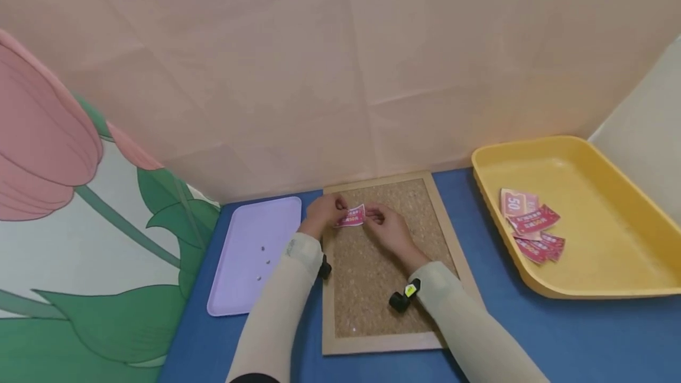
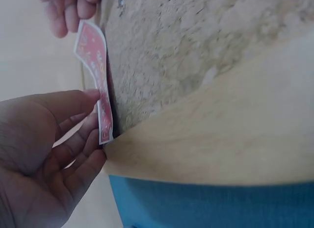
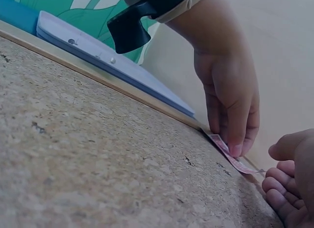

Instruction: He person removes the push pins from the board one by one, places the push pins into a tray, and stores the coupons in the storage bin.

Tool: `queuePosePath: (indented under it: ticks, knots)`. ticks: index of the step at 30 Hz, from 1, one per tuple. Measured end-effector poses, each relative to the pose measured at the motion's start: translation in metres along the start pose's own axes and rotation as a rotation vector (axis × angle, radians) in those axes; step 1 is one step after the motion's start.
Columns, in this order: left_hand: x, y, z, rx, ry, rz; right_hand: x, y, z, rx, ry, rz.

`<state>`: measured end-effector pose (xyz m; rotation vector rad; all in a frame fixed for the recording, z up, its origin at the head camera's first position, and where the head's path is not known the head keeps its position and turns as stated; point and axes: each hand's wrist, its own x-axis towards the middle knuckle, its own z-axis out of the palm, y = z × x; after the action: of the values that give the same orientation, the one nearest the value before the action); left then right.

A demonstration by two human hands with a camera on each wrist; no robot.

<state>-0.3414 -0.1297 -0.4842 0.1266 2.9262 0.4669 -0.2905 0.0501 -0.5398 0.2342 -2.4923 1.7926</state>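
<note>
A small red coupon (image 1: 352, 216) with a white edge lies near the top left of the framed corkboard (image 1: 393, 288), its far end curling up. My left hand (image 1: 326, 213) pinches the coupon's left part. In the left wrist view the left thumb (image 2: 91, 96) is on the printed face, with the fingers curled at the lower edge. Beside the coupon's other end is my right hand (image 1: 391, 229), fingers loosely bent. The right wrist view has these right fingers (image 3: 282, 186) right at the coupon's tip, the thumb apart from them.
Left of the board, a purple tray (image 1: 239, 276) carries a few tiny metallic pieces (image 1: 268, 262). A yellow tray (image 1: 612, 241) at the right holds several red coupons (image 1: 534, 220). A blue cloth (image 1: 585, 336) covers the table, which meets a pinkish wall covering (image 1: 319, 75) behind.
</note>
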Motion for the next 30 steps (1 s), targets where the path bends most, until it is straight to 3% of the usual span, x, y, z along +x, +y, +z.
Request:
queuePosePath:
  ticks: [5, 13, 30]
  knots:
    - [-0.001, 0.001, -0.008, -0.003, -0.032, 0.02, 0.003, -0.003, -0.001, 0.02, -0.01, 0.002]
    - [0.005, -0.001, -0.008, -0.001, -0.048, 0.014, 0.005, -0.005, -0.003, 0.001, -0.014, 0.001]
    - [0.004, 0.01, -0.011, 0.124, -0.087, -0.031, 0.004, -0.005, -0.002, -0.028, -0.014, -0.002]
